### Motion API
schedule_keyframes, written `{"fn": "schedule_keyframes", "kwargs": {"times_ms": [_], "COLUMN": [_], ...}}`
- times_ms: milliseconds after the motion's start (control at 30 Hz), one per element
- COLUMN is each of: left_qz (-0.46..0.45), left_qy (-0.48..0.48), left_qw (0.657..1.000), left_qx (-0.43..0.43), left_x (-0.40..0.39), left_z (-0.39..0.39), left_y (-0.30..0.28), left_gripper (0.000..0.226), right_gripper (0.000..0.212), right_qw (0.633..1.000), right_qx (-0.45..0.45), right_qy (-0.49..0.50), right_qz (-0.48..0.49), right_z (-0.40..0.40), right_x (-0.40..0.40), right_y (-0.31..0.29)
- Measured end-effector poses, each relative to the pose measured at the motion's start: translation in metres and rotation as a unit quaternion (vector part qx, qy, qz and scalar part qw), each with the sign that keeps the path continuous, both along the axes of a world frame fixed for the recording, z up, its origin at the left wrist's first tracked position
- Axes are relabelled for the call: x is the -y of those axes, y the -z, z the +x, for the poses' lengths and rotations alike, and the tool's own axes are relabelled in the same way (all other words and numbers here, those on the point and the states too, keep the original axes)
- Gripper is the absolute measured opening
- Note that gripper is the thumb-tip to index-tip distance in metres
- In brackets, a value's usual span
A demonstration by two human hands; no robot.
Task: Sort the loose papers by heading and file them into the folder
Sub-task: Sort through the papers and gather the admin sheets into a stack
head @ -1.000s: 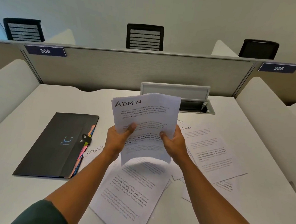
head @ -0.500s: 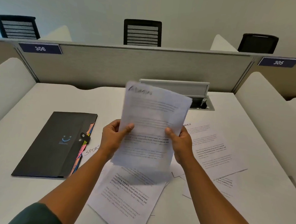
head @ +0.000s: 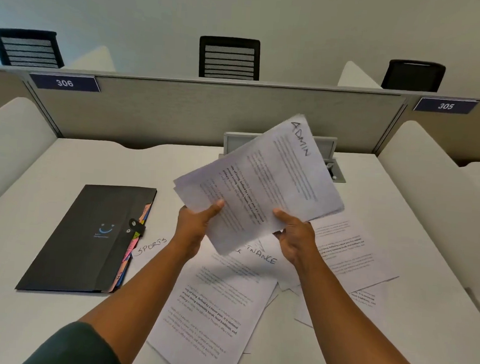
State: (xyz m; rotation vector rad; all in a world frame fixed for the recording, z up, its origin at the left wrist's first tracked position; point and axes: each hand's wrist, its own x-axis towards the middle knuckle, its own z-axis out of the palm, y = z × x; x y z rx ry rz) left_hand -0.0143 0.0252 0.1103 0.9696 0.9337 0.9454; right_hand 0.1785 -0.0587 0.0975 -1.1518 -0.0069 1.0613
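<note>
Both hands hold a small stack of white sheets headed ADMIN point(head: 272, 181) above the desk, tilted so the heading points to the upper right. My left hand point(head: 195, 224) grips its lower left edge. My right hand point(head: 294, 235) grips its lower right edge. Below them loose papers lie spread on the white desk point(head: 65, 165): one headed FINANCE point(head: 259, 260), one headed SPORTS point(head: 150, 246), a printed sheet point(head: 211, 315) near me and more sheets point(head: 352, 250) to the right. A black folder point(head: 89, 237) with coloured tabs lies shut at the left.
A grey partition point(head: 209, 109) with labels 306 and 305 closes the back of the desk. An open cable hatch point(head: 333, 170) sits at the back, partly behind the held stack. White side dividers stand left and right. Three black chairs stand beyond the partition.
The ADMIN stack, held upright a second ago, has been turned clockwise and now leans to the right. The FINANCE heading on the desk has come into sight beneath it.
</note>
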Motion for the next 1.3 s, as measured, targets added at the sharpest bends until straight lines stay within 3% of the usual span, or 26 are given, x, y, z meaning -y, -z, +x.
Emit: {"fn": "schedule_keyframes", "kwargs": {"times_ms": [133, 300, 400, 533, 700, 933, 1133, 1300], "left_qz": [0.051, 0.091, 0.109, 0.109, 0.107, 0.101, 0.075, 0.103], "left_qy": [-0.010, 0.001, 0.024, 0.035, 0.047, 0.012, 0.043, 0.042], "left_qw": [0.994, 0.986, 0.981, 0.980, 0.976, 0.978, 0.973, 0.967], "left_qx": [-0.094, -0.143, -0.159, -0.162, -0.181, -0.180, -0.216, -0.230], "left_x": [-0.018, -0.028, -0.028, -0.022, -0.017, -0.018, -0.012, -0.015], "left_z": [-0.016, -0.035, -0.040, -0.045, -0.056, -0.049, -0.054, -0.050], "left_y": [0.003, 0.010, 0.015, 0.022, 0.035, 0.034, 0.049, 0.042], "left_gripper": [0.028, 0.025, 0.032, 0.040, 0.025, 0.027, 0.037, 0.009], "right_gripper": [0.051, 0.032, 0.029, 0.030, 0.030, 0.029, 0.040, 0.019], "right_qw": [0.995, 0.963, 0.939, 0.933, 0.922, 0.905, 0.870, 0.877], "right_qx": [0.045, 0.252, 0.320, 0.332, 0.348, 0.400, 0.418, 0.425], "right_qy": [0.090, -0.001, -0.053, -0.068, -0.107, -0.096, -0.183, -0.139], "right_qz": [0.015, -0.093, -0.116, -0.121, -0.130, -0.111, -0.187, -0.177], "right_z": [0.020, 0.028, 0.025, 0.025, 0.027, 0.025, 0.026, 0.030], "right_x": [0.013, 0.021, 0.021, 0.023, 0.030, 0.024, 0.026, 0.027], "right_y": [0.002, 0.013, 0.018, 0.024, 0.035, 0.034, 0.051, 0.050]}}
